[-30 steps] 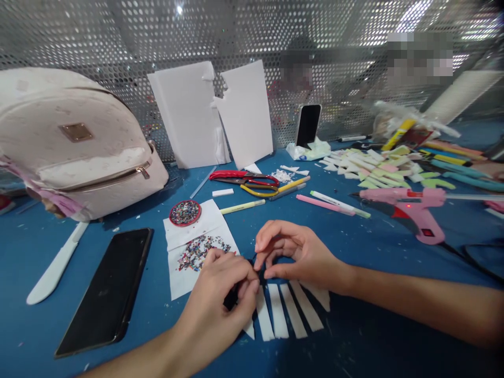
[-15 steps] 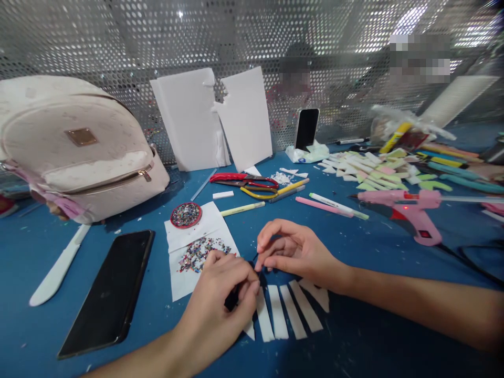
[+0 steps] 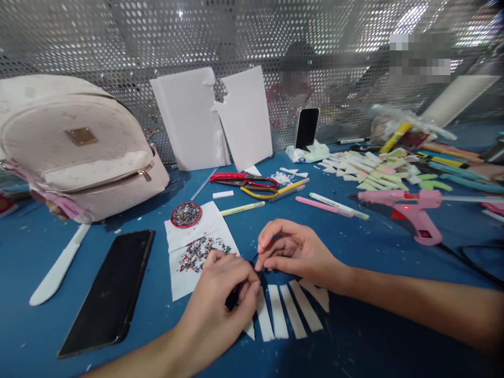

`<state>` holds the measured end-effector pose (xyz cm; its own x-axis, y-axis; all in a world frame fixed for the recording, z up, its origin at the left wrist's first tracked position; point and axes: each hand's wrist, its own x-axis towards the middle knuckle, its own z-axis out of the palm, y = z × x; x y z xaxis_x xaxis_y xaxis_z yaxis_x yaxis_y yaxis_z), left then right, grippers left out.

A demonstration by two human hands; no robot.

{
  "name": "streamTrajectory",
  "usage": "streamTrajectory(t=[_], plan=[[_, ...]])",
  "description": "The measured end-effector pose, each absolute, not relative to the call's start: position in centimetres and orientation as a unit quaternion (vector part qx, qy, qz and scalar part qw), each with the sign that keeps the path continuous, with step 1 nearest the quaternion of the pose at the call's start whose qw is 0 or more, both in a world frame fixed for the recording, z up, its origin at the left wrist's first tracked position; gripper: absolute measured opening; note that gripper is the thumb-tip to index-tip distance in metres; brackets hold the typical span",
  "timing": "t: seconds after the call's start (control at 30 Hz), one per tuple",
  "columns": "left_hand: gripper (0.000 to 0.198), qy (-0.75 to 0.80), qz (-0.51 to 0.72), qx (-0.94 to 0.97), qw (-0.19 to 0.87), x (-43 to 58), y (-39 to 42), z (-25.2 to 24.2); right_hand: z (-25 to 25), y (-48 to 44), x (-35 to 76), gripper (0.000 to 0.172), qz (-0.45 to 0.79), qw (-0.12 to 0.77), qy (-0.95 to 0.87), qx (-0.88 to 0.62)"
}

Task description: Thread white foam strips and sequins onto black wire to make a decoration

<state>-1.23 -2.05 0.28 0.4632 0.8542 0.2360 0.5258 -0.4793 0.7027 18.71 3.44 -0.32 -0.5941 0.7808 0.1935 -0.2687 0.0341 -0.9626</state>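
My left hand (image 3: 228, 289) is closed, thumb against bent fingers, around a small black thing (image 3: 233, 298) that is mostly hidden. Opposite it, my right hand (image 3: 291, 252) has its fingers curled, with the tips meeting near the left fingertips. A thin dark bit shows between the two hands, but what the right fingers pinch is too small to make out. Just below the hands, several white strips (image 3: 279, 312) fan out on the blue table (image 3: 354, 336). Beside my left hand lies white paper (image 3: 179, 283) with a pile of multicoloured bits (image 3: 200, 253).
A red round lid of beads (image 3: 186, 215) sits on the paper. Scissors (image 3: 252, 181) and markers (image 3: 323, 206) lie beyond. At right is a pink glue gun (image 3: 413, 210), its light lit, near coloured strips (image 3: 366, 168). A phone (image 3: 108, 294), white knife (image 3: 59, 268) and backpack (image 3: 86, 152) are left.
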Motion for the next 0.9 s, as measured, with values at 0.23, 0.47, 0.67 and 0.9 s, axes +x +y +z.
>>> streamTrajectory(t=[0.23, 0.47, 0.67, 0.9], plan=[[0.022, 0.432, 0.292, 0.808, 0.276, -1.3, -2.2, 0.4, -0.2, 3.6, 18.7, 0.018, 0.639, 0.401, -0.612, -0.239], [0.023, 0.450, 0.305, 0.797, 0.264, -1.3, -2.1, 0.3, 0.2, 3.5, 18.9, 0.021, 0.600, 0.363, -0.669, -0.246], [0.019, 0.442, 0.318, 0.801, 0.247, -1.2, -2.2, 0.4, 0.5, 3.6, 18.9, 0.025, 0.569, 0.343, -0.709, -0.236], [0.023, 0.438, 0.354, 0.786, 0.257, -1.1, -2.1, 0.9, 1.1, 4.1, 18.9, 0.017, 0.534, 0.356, -0.741, -0.197]])
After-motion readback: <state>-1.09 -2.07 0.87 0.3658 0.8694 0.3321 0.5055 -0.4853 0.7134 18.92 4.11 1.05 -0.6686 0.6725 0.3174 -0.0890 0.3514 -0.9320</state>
